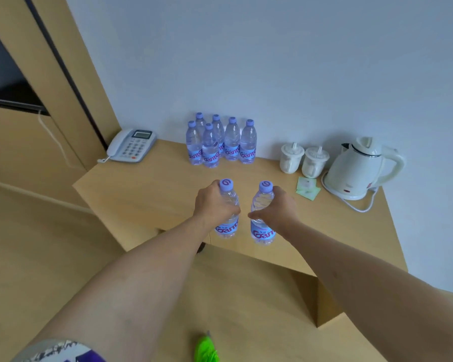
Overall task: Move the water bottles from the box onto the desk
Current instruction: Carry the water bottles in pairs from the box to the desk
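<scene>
Your left hand (215,205) and right hand (277,207) each wrap a full, thin-walled water bottle (226,210) mid-body; likely heavy, squashy—grip above the label, don't squeeze.

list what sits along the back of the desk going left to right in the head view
telephone → group of water bottles → two white cups → white kettle

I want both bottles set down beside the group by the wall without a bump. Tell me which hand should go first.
Probably left. The left hand holds its bottle more directly in front of the group of six bottles. The right hand, with its bottle, sits further toward the cups and kettle.
</scene>
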